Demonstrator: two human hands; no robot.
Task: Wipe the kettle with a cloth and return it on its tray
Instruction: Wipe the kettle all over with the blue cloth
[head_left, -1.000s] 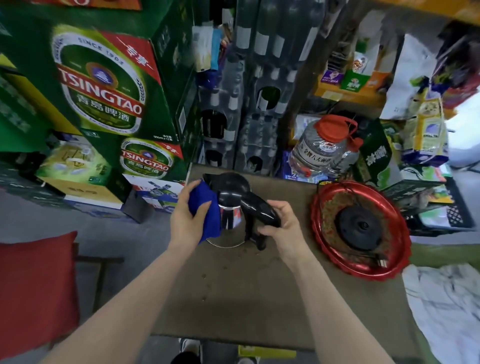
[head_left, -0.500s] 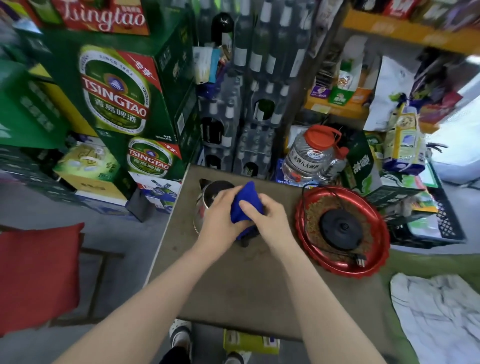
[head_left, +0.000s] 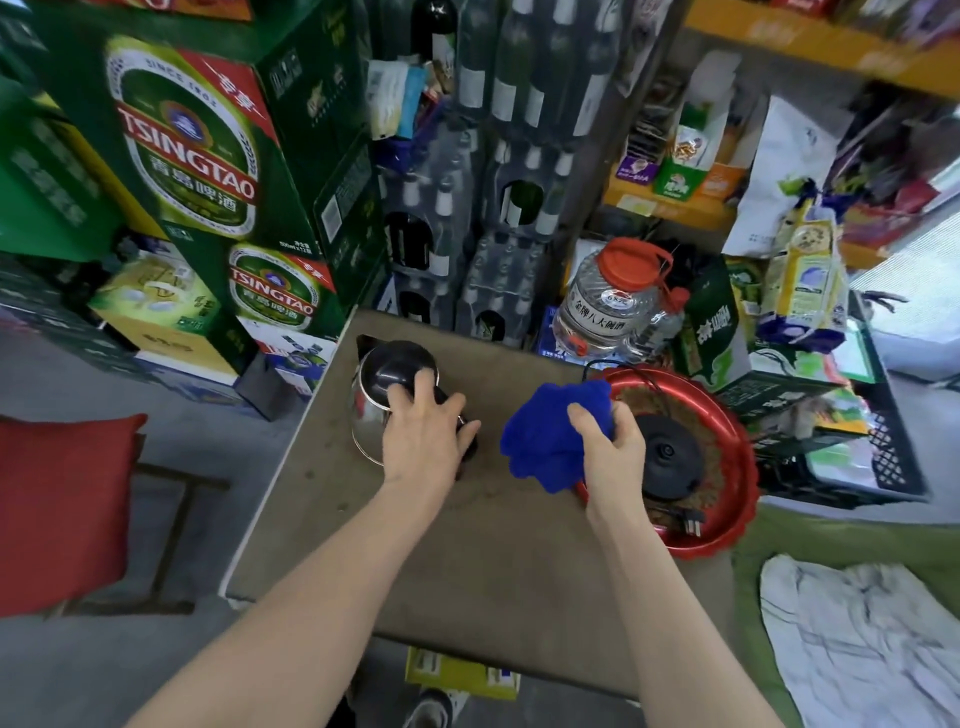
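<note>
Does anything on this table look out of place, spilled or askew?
The red tray looks dirty: brownish grime covers its floor around the black kettle base. The kettle stands off the tray, on the table. Nothing looks spilled or broken.

On the counter: kettle at far left, tray at right, partly over the edge. Kettle base in the tray, with what seems a plug before it. Left hand on the kettle; right hand with cloth between kettle and tray. Water jug behind the tray, beer cartons left of it.
</note>
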